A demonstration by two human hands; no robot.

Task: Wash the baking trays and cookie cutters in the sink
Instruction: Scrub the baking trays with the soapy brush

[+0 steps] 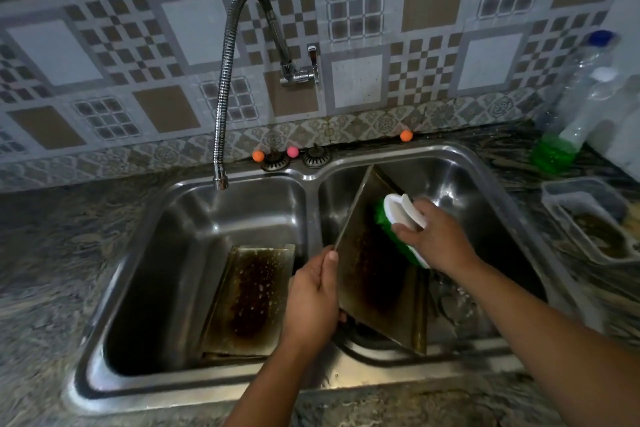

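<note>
Scrubbing: the step in hand, by my reading, is brushing the stained face of a tray; no water runs from the tap [228,80], whose spout hangs over the left basin
Sink [214,388]: steel, two basins; the landmark for all below
Left basin: one tray [247,298] leans on its near wall, brown-stained and flecked with droplets or suds; no hand on it
Right basin: second tray [374,274] stands tilted on edge, its dark burnt face turned to the brush; something pale lies on the basin floor behind it, too blurred to name
Left hand [313,298]: over the divider between basins; fingers and thumb clamped on the second tray's left edge, steadying it
Right hand [433,236]: over the right basin; fingers wrapped on the brush [401,215], green bristles pressed to the tray
Tub [588,218]: right of the sink; clear plastic, holding something dark I cannot make out
Bottle [561,146]: behind the tub, green liquid low in it
Cutters: none visible
Next move: likely firm strokes down the burnt patch, the left grip holding against the push; then a rinse, which needs the tap on
</note>
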